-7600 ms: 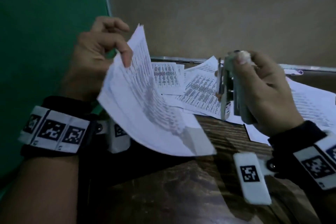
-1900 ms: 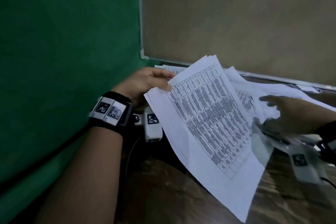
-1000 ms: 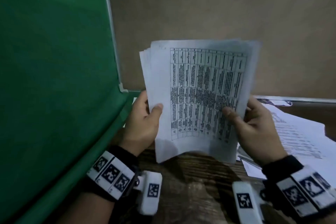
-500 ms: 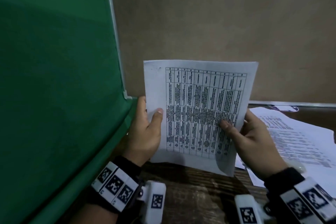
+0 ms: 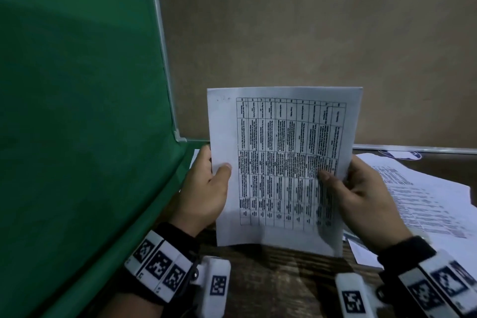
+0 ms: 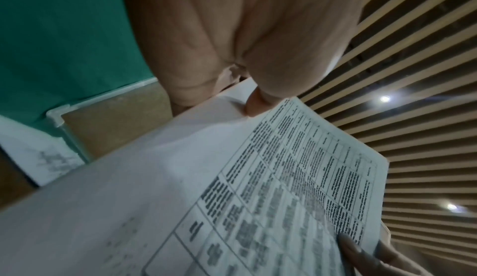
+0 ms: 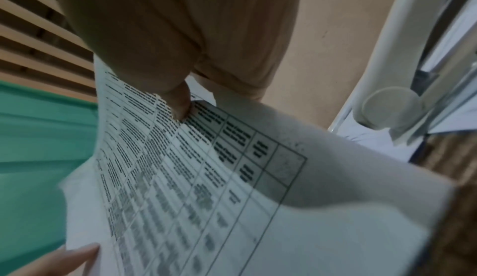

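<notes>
Worktop (image 5: 271, 279) of dark wood, backed by a beige wall; green panel (image 5: 77, 111) at 9 o'clock.

Head view: 1 sheaf of printed sheets (image 5: 278, 162) stands upright at 12 o'clock with its bottom edge on the wood. Left hand (image 5: 204, 193) is clamped on its 9 o'clock edge and right hand (image 5: 361, 204) on its 3 o'clock edge, with both thumbs in front. Loose sheets (image 5: 426, 201) lie spread at 3 o'clock.

Left wrist view: the thumb pinches the blank margin, and the top corner looks flush.

Right wrist view: the thumb presses on the printed table, and the front sheet bows outward lower down.

Risks, as judged:
1. The bowed sheet slips out of register if either grip eases.
2. An uneven squeeze skews the stack.
3. The bottom edge skids on the wood, so the sheaf fans into the loose sheets and mixes with them.
</notes>
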{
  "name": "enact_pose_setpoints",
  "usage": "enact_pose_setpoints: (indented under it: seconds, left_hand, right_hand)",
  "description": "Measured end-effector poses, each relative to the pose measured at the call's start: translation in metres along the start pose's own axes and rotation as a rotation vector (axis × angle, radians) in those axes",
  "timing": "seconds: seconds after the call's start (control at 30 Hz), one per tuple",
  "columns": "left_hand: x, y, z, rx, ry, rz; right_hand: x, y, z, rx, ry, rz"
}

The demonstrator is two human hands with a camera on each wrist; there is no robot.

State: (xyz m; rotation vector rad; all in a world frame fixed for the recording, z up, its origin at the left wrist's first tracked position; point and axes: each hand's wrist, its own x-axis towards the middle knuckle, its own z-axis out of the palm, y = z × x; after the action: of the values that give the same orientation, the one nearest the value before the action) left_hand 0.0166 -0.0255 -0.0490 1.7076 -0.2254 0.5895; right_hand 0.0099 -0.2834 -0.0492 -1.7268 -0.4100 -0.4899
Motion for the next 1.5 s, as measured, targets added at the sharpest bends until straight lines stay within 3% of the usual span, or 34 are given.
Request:
enact_pose_setpoints:
  seconds: [0.13,0.23,0.33,0.47,0.67,0.87,0.93,1.07,1.2,1.27,1.37,1.43,1.5]
  left_hand:
    - [0.004,0.009,-0.008,-0.142,0.156,0.001]
    - [0.006,0.010,-0.020,-0.251,0.292,-0.077]
    - [0.010,0.005,-0.025,-0.308,0.316,-0.180]
    - [0.012,0.001,-0.027,-0.321,0.308,-0.191]
    - [0.011,0.003,-0.027,-0.410,0.354,-0.226]
    - [0.018,-0.001,-0.035,-0.698,0.332,-0.384]
    - [0.021,-0.009,-0.039,-0.583,0.289,-0.387]
    - [0.005,-0.005,-0.018,-0.376,-0.051,-0.402]
    - [-0.005,-0.005,-0.004,-0.277,-0.059,-0.320]
    - [-0.003,-0.010,-0.007,-0.250,-0.046,-0.319]
    - [-0.002,-0.016,-0.014,-0.150,-0.051,-0.326]
    - [-0.001,-0.019,-0.015,-0.099,-0.061,-0.325]
    - [0.001,-0.023,-0.015,-0.072,-0.064,-0.337]
  right_hand:
    - [0.000,0.002,-0.008,0.002,-0.135,0.117]
    - [-0.003,0.000,-0.012,-0.089,-0.253,0.207]
    - [-0.003,0.001,-0.014,-0.152,-0.291,0.225]
    - [-0.002,0.009,-0.014,-0.211,-0.332,0.180]
    - [-0.002,0.012,-0.014,-0.062,-0.332,0.189]
    - [-0.004,0.010,-0.017,-0.046,-0.279,0.255]
    - [-0.004,0.015,-0.019,-0.016,-0.227,0.283]
    - [-0.002,0.018,-0.014,0.100,-0.122,0.334]
    - [-0.003,0.018,-0.012,0.060,-0.149,0.375]
    - [0.001,0.015,-0.018,-0.093,-0.134,0.355]
    - [0.009,0.010,-0.043,-0.715,-0.083,0.329]
    - [0.011,0.007,-0.061,-1.066,-0.256,0.483]
    - [0.013,0.011,-0.070,-1.268,-0.504,0.658]
